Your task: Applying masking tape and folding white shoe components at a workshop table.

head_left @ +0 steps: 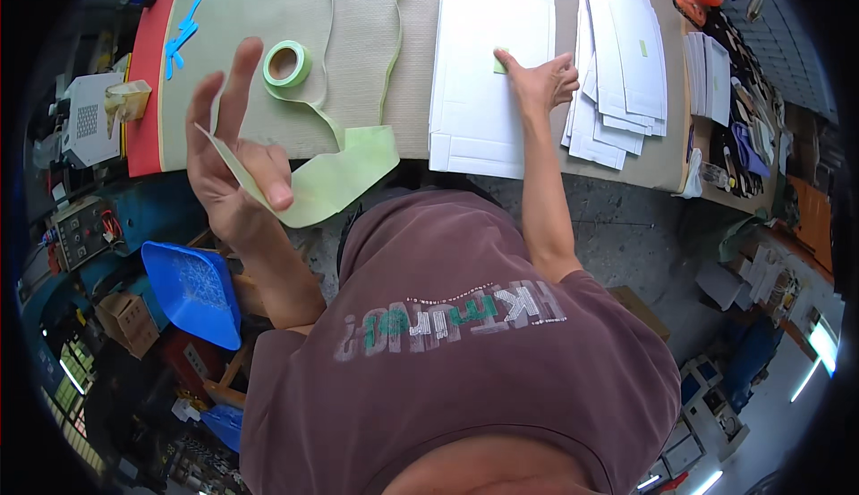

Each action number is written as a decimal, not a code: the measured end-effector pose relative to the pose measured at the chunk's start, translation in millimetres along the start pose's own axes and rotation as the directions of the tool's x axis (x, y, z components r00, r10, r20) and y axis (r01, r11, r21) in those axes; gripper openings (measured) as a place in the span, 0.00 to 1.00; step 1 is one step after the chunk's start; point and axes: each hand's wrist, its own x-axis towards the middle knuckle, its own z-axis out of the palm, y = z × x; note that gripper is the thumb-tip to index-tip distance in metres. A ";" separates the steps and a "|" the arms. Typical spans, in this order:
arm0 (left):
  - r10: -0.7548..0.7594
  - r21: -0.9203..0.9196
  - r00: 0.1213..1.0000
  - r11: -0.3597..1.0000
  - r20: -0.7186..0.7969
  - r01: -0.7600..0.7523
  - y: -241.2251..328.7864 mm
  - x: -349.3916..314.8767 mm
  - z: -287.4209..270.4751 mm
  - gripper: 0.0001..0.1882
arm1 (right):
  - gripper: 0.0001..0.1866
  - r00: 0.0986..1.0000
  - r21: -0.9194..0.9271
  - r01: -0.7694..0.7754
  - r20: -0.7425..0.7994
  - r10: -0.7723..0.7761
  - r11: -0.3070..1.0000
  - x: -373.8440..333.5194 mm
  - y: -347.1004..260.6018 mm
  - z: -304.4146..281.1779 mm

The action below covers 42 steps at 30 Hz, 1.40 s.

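My left hand is raised at the table's near edge, its thumb pressing a wide light green sticker strip against the hand while two fingers stretch up. The strip sags rightward over the edge, and a narrow tail appears to link it with the green roll lying on the table. My right hand lies on a flat white cardboard sheet. A fingertip touches a small green sticker on that sheet; the other fingers are loosely curled, and I see nothing held in them.
Right of the sheet lies a loose pile of white cardboard pieces, one bearing a green sticker. Long narrow ribbons, one green and one white, trail across the table. Blue plastic pieces lie left. Below stands a blue bin.
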 end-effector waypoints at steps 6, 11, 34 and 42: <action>0.106 -0.014 0.992 0.994 0.075 -0.105 -44.4 8.5 -16.2 0.16 | 0.36 0.987 -0.007 0.003 -0.159 -0.004 1.000 3.6 7.0 7.6; -0.080 0.581 0.996 0.813 0.050 0.036 -43.8 9.9 -11.9 0.08 | 0.38 0.995 0.167 -0.027 -0.090 0.042 0.986 104.5 67.2 -98.0; -0.030 0.121 0.993 0.992 -0.116 0.044 -14.6 -2.7 -7.1 0.21 | 0.51 0.994 -0.061 0.040 -0.097 -0.045 0.997 5.1 23.2 27.7; -0.012 0.481 0.965 0.865 -0.262 0.141 -38.4 -5.5 -8.7 0.11 | 0.46 0.998 0.326 -0.064 0.003 0.066 0.943 50.4 39.4 -58.4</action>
